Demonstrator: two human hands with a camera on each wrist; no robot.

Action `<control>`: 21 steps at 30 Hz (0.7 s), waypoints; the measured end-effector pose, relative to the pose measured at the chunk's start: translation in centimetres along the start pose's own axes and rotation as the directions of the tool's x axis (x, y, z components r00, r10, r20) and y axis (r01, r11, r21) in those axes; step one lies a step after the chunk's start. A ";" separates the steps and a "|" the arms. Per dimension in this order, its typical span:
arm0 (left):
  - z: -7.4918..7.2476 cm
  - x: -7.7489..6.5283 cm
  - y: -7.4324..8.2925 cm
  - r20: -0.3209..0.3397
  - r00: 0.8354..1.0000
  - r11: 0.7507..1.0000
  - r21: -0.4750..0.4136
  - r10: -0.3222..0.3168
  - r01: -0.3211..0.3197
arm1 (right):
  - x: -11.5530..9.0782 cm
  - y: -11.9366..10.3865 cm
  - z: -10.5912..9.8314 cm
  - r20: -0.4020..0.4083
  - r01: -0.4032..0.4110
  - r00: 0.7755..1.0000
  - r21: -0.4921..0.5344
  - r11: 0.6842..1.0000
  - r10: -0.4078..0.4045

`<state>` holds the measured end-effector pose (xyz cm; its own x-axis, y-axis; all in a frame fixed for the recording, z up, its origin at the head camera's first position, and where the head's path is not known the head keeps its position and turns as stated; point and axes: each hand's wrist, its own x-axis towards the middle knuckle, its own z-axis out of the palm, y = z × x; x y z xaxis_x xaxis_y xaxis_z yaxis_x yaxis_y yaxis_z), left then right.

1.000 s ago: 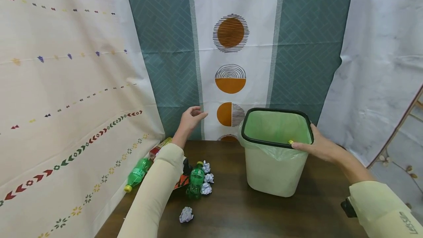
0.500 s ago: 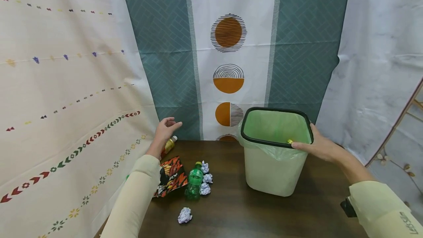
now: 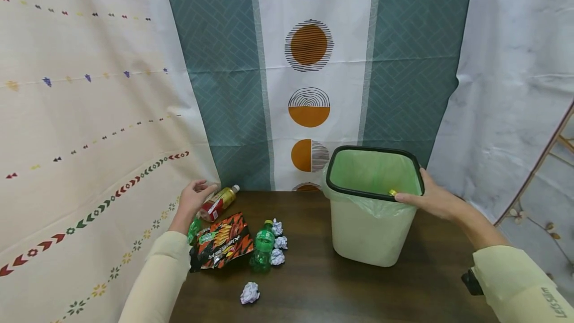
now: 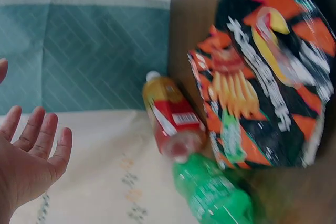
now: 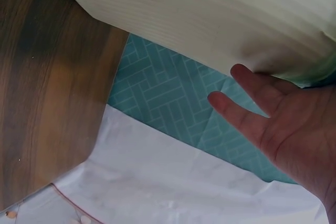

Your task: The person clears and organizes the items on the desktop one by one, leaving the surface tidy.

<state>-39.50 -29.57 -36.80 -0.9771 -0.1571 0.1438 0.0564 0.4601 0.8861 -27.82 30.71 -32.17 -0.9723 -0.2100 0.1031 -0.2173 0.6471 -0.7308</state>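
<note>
My left hand is in the air at the left, its fingers loosely bent and holding nothing. Just right of it lies a red and gold drink bottle with a white cap. A green bottle lies below that one in the left wrist view; the arm mostly hides it in the head view. On the right, my right hand holds the front right corner of a pale trash bin, thumb on the black rim. Two fingers stretch out beside the bin wall in the right wrist view. A yellow cap shows inside the green liner.
An orange and black snack bag lies before the left arm. Beside it is another green bottle, with several crumpled paper balls alongside. One more paper ball lies nearer. Patterned cloths hang behind the brown table.
My left hand has moved left and down from mid-table toward the red and gold bottle, uncovering the snack bag. My right hand and the bin have stayed in place.
</note>
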 end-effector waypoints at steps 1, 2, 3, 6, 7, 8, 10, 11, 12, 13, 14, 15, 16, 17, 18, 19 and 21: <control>-0.3 0.0 -0.4 -0.010 1.000 1.000 0.012 -0.009 0.009 | 0.1 -0.1 0.0 0.006 -0.015 1.000 -0.004 1.000 0.015; -0.5 -0.1 -0.8 -0.020 1.000 1.000 0.019 -0.018 0.019 | 0.1 -0.2 0.0 0.017 -0.051 0.999 -0.019 0.999 0.051; -0.7 -0.1 -1.2 -0.025 0.999 1.000 0.019 -0.023 0.024 | 0.1 -0.3 0.1 0.026 -0.075 0.997 -0.024 0.997 0.075; -1.3 -0.4 -2.0 -0.045 0.998 0.999 0.025 -0.036 0.038 | 0.2 -0.5 0.1 0.033 -0.091 0.995 -0.014 0.996 0.091; -1.5 -0.5 -2.3 -0.049 0.998 0.999 0.025 -0.035 0.037 | 0.2 -0.6 0.1 0.030 -0.084 0.996 -0.005 0.996 0.084; -1.7 -0.6 -2.5 -0.058 0.998 0.999 0.031 -0.034 0.036 | 0.2 -0.6 0.2 0.027 -0.070 0.997 0.005 0.998 0.070; -2.1 -0.8 -3.0 -0.075 0.996 0.998 0.050 -0.039 0.043 | 0.2 -0.5 0.2 0.019 -0.041 0.999 0.019 0.999 0.041; -2.3 -0.8 -3.3 -0.083 0.996 0.997 0.058 -0.043 0.048 | 0.2 -0.5 0.2 0.017 -0.028 0.999 0.023 0.999 0.028; -2.5 -0.9 -3.6 -0.092 0.995 0.996 0.064 -0.048 0.054 | 0.2 -0.5 0.3 0.013 -0.015 1.000 0.027 1.000 0.015; -2.6 -1.0 -4.0 -0.104 0.993 0.996 0.071 -0.052 0.060 | 0.2 -0.5 0.3 0.008 0.004 1.000 0.035 0.999 -0.004; -2.8 -1.0 -4.3 -0.113 0.992 0.995 0.079 -0.058 0.067 | 0.3 -0.5 0.3 0.005 0.019 1.000 0.040 0.999 -0.019; -3.0 -1.1 -4.7 -0.121 0.991 0.994 0.081 -0.065 0.075 | 0.3 -0.5 0.3 0.003 0.026 1.000 0.041 0.999 -0.027; -3.1 -1.2 -5.1 -0.130 0.989 0.993 0.086 -0.067 0.079 | 0.3 -0.5 0.3 0.003 0.030 1.000 0.042 0.999 -0.030; -3.3 -1.3 -5.4 -0.140 0.988 0.992 0.094 -0.070 0.084 | 0.3 -0.5 0.3 0.004 0.026 1.000 0.041 0.999 -0.026; -3.5 -1.3 -5.8 -0.146 0.986 0.991 0.103 -0.074 0.090 | 0.4 -0.5 0.4 0.007 0.015 1.000 0.038 0.999 -0.015; -3.7 -1.4 -6.2 -0.149 0.986 0.990 0.105 -0.078 0.095 | 0.4 -0.6 0.4 0.012 0.001 1.000 0.031 1.000 -0.001; -4.0 -1.5 -7.0 -0.153 0.985 0.988 0.112 -0.085 0.103 | 0.5 -0.7 0.4 0.025 -0.035 0.999 0.013 0.999 0.035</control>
<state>-37.55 -36.06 -41.41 -0.9353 -0.3277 0.1335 -0.0677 0.5360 0.8415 -28.08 29.88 -31.87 -0.9767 -0.2060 0.0606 -0.1820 0.6444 -0.7427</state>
